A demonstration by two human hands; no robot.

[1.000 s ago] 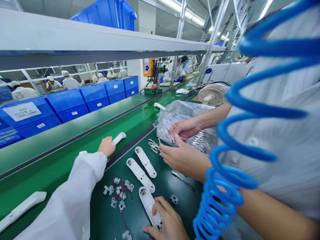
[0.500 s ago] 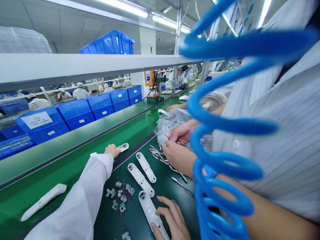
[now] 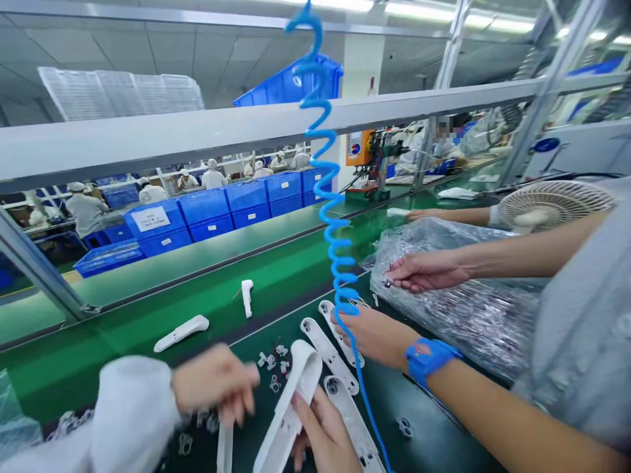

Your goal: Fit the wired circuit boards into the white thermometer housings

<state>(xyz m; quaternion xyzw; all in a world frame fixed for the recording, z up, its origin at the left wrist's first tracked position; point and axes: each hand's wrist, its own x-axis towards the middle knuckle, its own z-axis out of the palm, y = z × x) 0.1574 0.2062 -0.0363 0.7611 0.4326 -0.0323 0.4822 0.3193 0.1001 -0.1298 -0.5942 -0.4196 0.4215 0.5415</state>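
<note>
A white plastic housing (image 3: 283, 414), hollow and long with a rounded end, is tilted up in my right hand (image 3: 328, 430), its thumb on the inner side. To the left, my left hand (image 3: 217, 384) hangs over the table, smeared by motion, fingers pointing down. Just below it stands a narrow white strip (image 3: 225, 450); I cannot tell if they touch. Small grey plastic fittings (image 3: 275, 361) with thin red wires lie between the hands. More white housings lie beside my right hand, the closest being a long white housing (image 3: 352, 427) with a round socket.
A blue coiled hose (image 3: 331, 249) hangs down in front. From the right reach a co-worker's arms, one with a blue wristband (image 3: 428, 360), by a clear plastic bag (image 3: 458, 322) of shiny parts. White pieces (image 3: 181, 333) lie on the green belt (image 3: 290, 289). Blue bins (image 3: 207, 210) stand beyond.
My left hand has left the belt and moved back over the table. My right hand has lifted a white housing. The view has turned right, and the hose now hangs farther off.
</note>
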